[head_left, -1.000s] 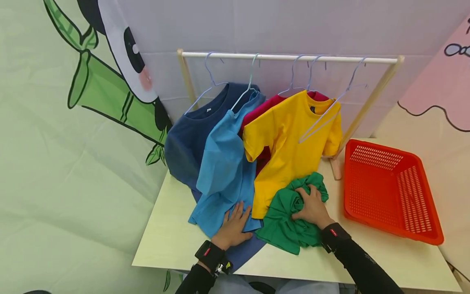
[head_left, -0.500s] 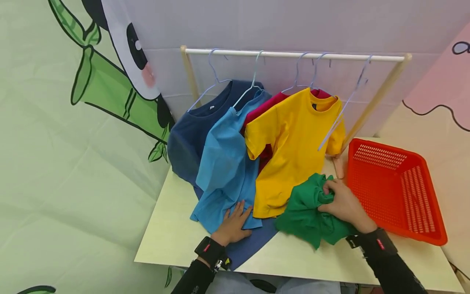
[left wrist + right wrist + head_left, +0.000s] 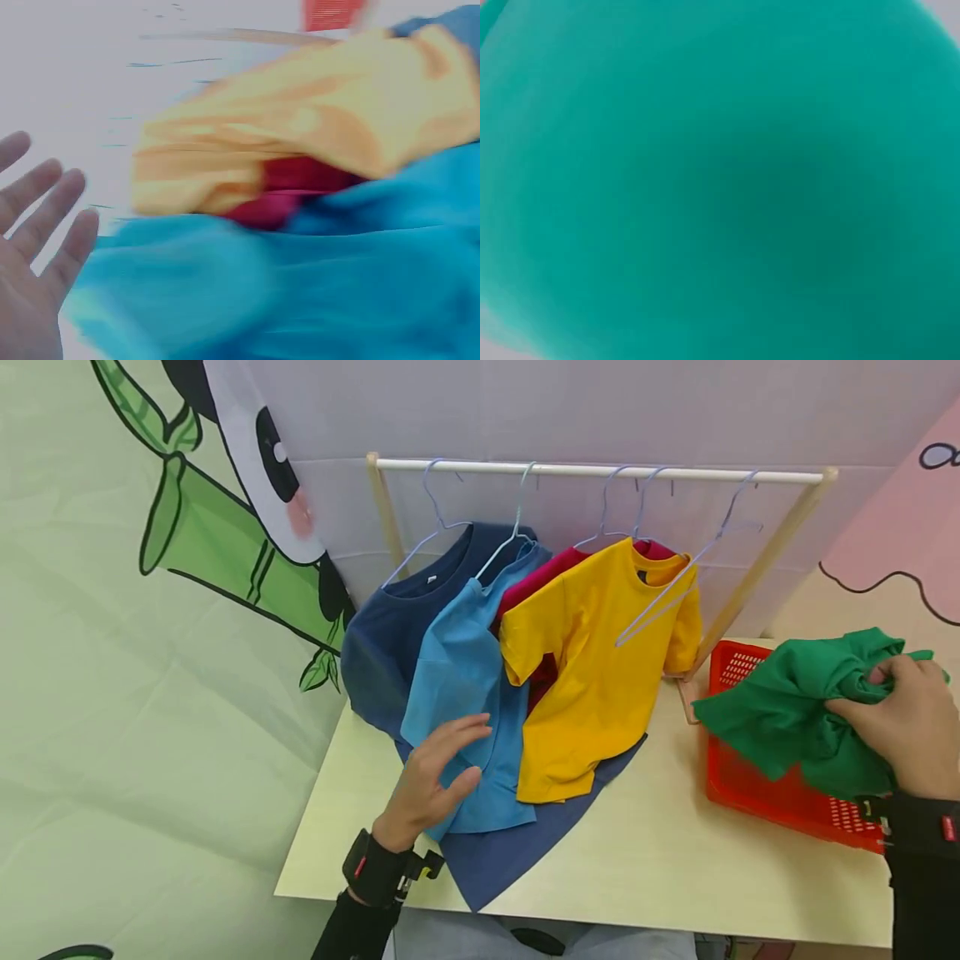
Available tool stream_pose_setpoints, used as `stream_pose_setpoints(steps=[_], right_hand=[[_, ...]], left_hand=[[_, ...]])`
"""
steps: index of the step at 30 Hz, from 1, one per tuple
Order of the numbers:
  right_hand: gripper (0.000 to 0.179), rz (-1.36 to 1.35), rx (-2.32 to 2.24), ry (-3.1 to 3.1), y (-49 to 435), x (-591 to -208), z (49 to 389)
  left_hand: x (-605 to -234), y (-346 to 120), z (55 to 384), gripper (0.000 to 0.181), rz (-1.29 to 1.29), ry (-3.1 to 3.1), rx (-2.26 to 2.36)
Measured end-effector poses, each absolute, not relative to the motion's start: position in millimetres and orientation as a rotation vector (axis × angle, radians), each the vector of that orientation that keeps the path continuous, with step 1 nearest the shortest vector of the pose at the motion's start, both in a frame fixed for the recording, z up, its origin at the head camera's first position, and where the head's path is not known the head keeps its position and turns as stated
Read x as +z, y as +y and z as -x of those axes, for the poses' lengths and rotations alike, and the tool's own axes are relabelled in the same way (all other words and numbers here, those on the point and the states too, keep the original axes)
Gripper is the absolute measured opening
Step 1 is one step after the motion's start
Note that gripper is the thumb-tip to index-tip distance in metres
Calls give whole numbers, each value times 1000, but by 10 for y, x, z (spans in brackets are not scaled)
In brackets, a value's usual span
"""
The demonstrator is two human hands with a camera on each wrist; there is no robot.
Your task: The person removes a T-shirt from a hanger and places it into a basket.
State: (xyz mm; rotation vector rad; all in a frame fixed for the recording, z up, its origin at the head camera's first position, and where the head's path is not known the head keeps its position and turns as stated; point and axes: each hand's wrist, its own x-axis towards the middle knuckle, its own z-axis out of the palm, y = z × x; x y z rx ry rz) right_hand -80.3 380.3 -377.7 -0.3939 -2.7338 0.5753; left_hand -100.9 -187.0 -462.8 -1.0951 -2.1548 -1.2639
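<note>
Where a cartoon backdrop [image 3: 217,527] flanks the pale table [image 3: 637,877], left fingers [image 3: 54,204] spread loose and right fingers [image 3: 903,675] grip green cloth [image 3: 795,702].

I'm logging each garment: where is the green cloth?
In the head view, the green cloth is at the right, held in the right hand over the red basket, right of the yellow shirt.

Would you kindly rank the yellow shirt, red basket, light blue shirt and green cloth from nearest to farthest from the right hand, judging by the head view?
1. Green cloth: held in the right hand.
2. Red basket: on the right, partly hidden behind the cloth.
3. Yellow shirt: left of the basket.
4. Light blue shirt: left of the yellow one.
</note>
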Motion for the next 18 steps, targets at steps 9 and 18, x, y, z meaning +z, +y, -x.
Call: stream_pose_setpoints(steps=[9, 18], right_hand=[[38, 341, 575, -3190, 4245, -4334, 1132], [44, 85, 937, -3033, 3548, -4007, 1669]], left_hand=[[-3779, -2169, 756, 67, 558, -2339, -771], [-3416, -2250, 544, 62, 138, -2887, -685]])
